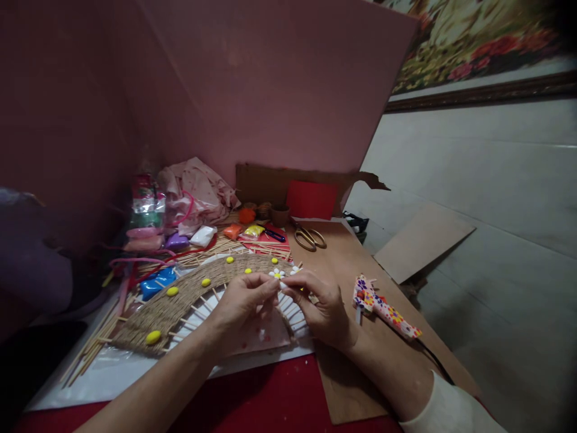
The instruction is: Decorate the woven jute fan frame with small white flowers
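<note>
Piece of soft-looking white material, tiny and rounded (282,285), sits at the meeting fingertips of the two hands, above the far right part of a tan, arch-shaped woven band on wooden sticks (189,288). The right hand (315,297) pinches the piece between thumb and forefinger. The left hand (252,297) meets it from the left, thumb and forefinger drawn together; I cannot tell whether they grip the piece too or only touch it. The woven band lies flat on the table, beyond and to the left of the hands, which hide some of its right side.

Far left, a clear plastic bag (148,207) shows pink and green contents. Small clear packets lie nearer the middle: one with orange filling (233,231), one with yellow (252,233), one with purple (177,241) and one with white (204,236). A larger packet with bright blue filling (157,283) is just beside the band's left part. A small brown pot (280,214) stands at the far side, its inside too dark to read.

The band curves from near left to far right, its coarse strands running lengthwise. Glossy yellow ovals (153,337) dot it, spaced apart. Close to the fingertips is a white-petalled flower with a yellow centre (276,274); another shows partly behind the right hand.
</note>
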Demonstrator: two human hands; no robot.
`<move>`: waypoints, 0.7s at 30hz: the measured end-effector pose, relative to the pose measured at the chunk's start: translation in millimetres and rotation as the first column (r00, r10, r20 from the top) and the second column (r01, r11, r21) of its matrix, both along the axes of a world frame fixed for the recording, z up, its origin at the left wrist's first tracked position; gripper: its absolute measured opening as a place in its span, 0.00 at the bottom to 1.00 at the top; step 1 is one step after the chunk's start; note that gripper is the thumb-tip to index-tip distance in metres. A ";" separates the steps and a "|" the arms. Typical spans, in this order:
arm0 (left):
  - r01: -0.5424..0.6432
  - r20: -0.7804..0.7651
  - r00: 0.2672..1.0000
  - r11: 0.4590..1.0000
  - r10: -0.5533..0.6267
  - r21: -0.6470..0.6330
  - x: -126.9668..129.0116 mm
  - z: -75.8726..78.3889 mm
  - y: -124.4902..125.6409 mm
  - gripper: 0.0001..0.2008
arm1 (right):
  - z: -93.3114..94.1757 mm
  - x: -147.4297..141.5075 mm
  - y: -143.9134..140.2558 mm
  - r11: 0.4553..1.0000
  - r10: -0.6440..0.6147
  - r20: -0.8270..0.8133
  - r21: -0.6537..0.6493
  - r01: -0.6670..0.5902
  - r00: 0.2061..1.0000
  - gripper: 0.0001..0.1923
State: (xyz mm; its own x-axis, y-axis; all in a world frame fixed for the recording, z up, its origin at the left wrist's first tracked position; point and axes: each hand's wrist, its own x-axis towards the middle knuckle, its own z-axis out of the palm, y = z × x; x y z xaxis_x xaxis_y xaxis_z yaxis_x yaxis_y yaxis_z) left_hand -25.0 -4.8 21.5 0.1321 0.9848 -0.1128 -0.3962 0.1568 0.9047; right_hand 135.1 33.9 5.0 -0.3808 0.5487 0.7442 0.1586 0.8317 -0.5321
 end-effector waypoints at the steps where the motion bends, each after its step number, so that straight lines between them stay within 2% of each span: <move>1: 0.003 0.003 1.000 1.000 -0.003 -0.004 0.1 0.1 -0.2 0.13 | 0.0 0.1 -0.1 1.000 -0.005 0.004 -0.008 0.005 1.000 0.06; 7: 0.004 -0.020 1.000 1.000 -0.004 -0.011 -0.1 -0.1 -0.7 0.14 | 3.6 0.4 -2.2 0.999 0.008 0.017 -0.034 -0.007 1.000 0.04; 11: -0.093 -0.131 0.987 0.995 0.095 0.019 -0.8 -2.9 2.1 0.14 | 3.1 2.0 5.1 0.990 -0.025 -0.010 -0.138 0.024 1.000 0.04; 15: -0.235 -0.365 0.886 0.955 0.286 0.178 -1.5 -7.2 6.1 0.13 | 2.6 1.9 27.0 0.929 -0.108 0.001 -0.357 0.101 0.994 0.06; 18: -0.218 -0.474 0.813 0.931 0.340 0.294 -1.8 -9.7 8.1 0.11 | 7.7 -3.3 49.4 0.839 -0.036 0.058 -0.540 0.061 0.998 0.07; 19: -0.206 -0.493 0.800 0.928 0.343 0.312 -1.9 -10.4 8.5 0.11 | 10.1 -6.0 57.6 0.817 -0.016 0.092 -0.572 0.066 0.996 0.07; 21: -0.191 -0.516 0.783 0.924 0.347 0.331 -2.2 -11.7 9.0 0.10 | 13.9 -12.0 75.1 0.825 -0.038 0.208 -0.546 0.148 0.977 0.05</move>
State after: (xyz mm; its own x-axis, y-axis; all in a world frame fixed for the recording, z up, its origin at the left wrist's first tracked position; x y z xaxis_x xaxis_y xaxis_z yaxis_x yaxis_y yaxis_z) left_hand -27.1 4.3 9.8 -0.1514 0.9739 0.1692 0.1947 -0.1384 0.9710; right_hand 123.1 109.0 18.9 -0.4033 0.8868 0.2256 0.3580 0.3798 -0.8530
